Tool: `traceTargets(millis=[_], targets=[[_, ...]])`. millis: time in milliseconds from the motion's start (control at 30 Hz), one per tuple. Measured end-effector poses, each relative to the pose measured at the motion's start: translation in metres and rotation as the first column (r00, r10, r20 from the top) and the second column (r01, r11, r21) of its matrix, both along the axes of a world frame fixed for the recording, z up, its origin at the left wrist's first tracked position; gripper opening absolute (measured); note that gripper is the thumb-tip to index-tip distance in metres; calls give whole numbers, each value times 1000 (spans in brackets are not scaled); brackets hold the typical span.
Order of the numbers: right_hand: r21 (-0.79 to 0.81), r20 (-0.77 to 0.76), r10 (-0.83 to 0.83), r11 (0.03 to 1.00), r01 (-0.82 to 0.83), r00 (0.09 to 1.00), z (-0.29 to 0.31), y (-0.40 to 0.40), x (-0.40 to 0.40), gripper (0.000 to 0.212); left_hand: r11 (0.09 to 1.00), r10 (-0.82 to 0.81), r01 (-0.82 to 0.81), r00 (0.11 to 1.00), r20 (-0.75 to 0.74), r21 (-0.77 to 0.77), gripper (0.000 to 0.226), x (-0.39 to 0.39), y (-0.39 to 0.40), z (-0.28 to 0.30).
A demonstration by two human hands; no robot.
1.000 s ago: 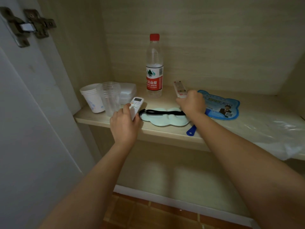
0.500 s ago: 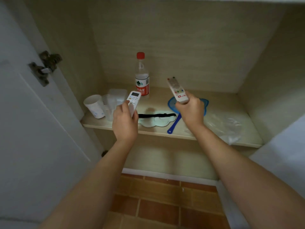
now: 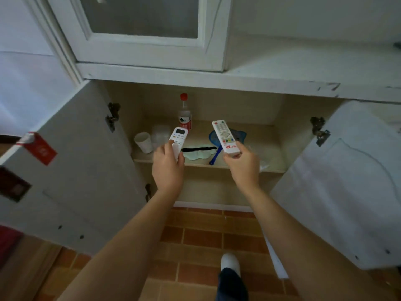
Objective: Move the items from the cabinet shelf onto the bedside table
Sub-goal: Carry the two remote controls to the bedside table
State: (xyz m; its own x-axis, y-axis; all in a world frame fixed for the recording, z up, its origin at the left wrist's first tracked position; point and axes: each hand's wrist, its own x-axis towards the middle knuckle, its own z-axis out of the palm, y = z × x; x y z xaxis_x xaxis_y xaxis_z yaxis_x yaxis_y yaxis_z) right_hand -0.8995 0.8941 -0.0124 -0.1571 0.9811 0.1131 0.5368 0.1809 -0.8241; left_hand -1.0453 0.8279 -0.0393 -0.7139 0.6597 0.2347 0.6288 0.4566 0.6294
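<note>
Hands (image 3: 168,168) (image 3: 244,165) each grip a white remote (image 3: 179,140) (image 3: 225,136); no label writing is legible.

Bare forearms, no sleeves; dark trouser leg (image 3: 231,286); white shoe (image 3: 230,262).

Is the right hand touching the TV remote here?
Touching. The head view shows the right hand gripping the TV remote at its lower end, thumb on top and fingers curled underneath, held up clear of the shelf.
</note>
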Motion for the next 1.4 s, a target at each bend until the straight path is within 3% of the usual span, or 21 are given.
traceTargets(millis=[467, 900, 1167, 1400], targets=[[-26, -147, 28, 999, -33, 989, 70, -137, 105, 57, 994, 62, -59, 998, -28, 93, 40, 89, -131, 84], [7, -105, 156, 988, -156, 982, 87, -233, 246, 56, 979, 178, -174, 984, -26, 107, 39, 227, -258, 106], [-16, -100, 259, 965, -262, 961, 99, -282, 255, 56, 959, 264, -260, 964, -22, 110, 41, 243, -323, 114], [-30, -94, 444, 893, -448, 891, 95, -344, 209, 57, 882, 459, -449, 887, -44, 141, 40, 226, -416, 115]])
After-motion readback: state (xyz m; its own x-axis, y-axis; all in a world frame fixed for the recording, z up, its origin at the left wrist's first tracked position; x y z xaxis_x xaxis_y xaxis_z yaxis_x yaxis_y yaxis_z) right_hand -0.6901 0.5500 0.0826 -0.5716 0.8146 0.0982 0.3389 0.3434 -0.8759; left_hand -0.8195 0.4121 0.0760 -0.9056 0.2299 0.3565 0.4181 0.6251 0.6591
